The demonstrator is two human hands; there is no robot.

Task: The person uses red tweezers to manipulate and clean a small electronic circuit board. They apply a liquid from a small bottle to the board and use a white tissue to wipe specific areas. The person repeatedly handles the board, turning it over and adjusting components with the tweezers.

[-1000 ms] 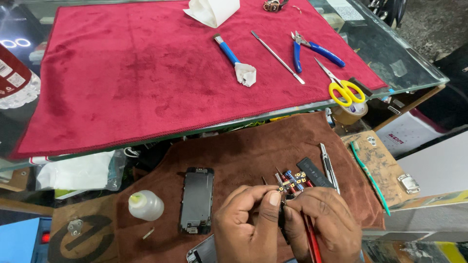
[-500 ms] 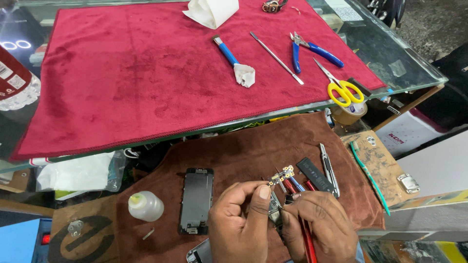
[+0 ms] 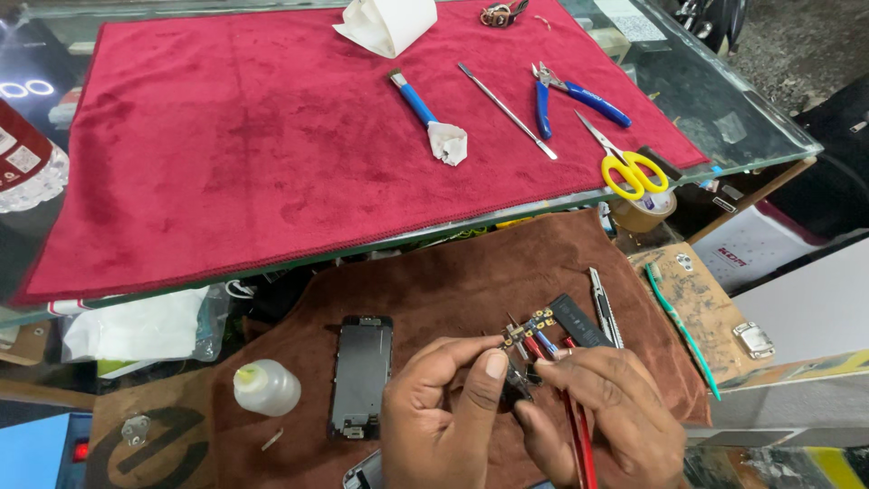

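A small flex-cable part with gold contacts [image 3: 528, 327] sits pinched between the left hand [image 3: 444, 412]'s thumb and forefinger, low over the brown cloth [image 3: 434, 281]. Half a second ago it pointed up between both hands; now it lies flatter, tilted toward the right. The right hand [image 3: 606, 412] grips red tweezers [image 3: 579, 435], fingers curled shut around them, touching the part from below. Just left lies a dark phone screen assembly [image 3: 360, 376], then a white squeeze bottle [image 3: 265, 387]. A utility knife [image 3: 605, 306] rests to the right.
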